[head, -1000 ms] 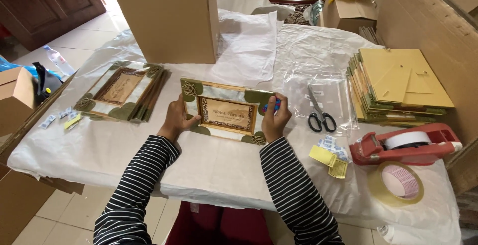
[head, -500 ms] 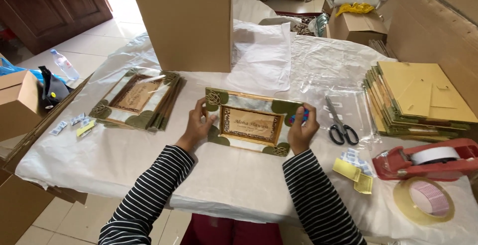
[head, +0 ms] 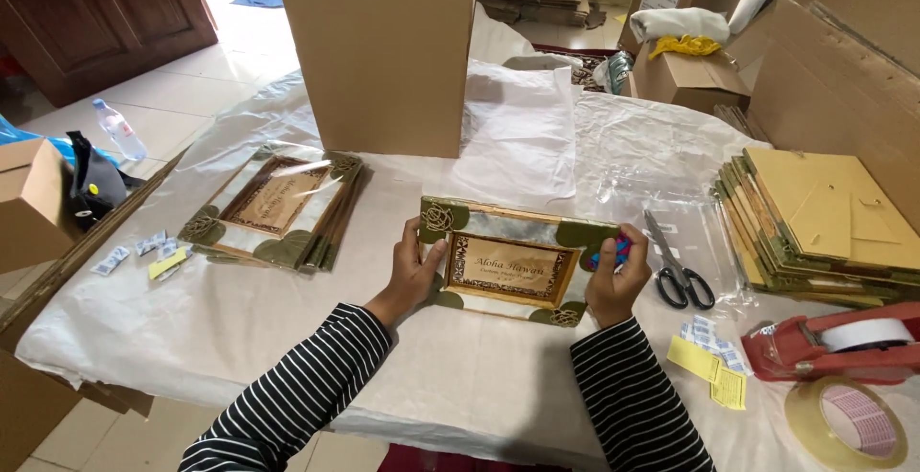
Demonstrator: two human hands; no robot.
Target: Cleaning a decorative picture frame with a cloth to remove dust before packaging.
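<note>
A decorated picture frame (head: 508,259) with green corners and a brown inscribed panel lies on the covered table in front of me. My left hand (head: 412,276) grips its left edge, thumb on the front. My right hand (head: 613,280) holds the right edge and also pinches a small blue and pink object (head: 613,250) against it. A stack of similar frames (head: 278,208) lies to the left.
An open cardboard box (head: 383,50) stands behind the frame. Scissors (head: 676,271) lie to the right, beside a pile of yellow-backed frames (head: 824,228), a red tape dispenser (head: 843,347), a tape roll (head: 848,422) and yellow labels (head: 709,368). White paper sheets (head: 517,132) lie further back.
My view has shifted so the frame and my hands now sit more to the right and lower. Both hands keep the same hold on the frame.
</note>
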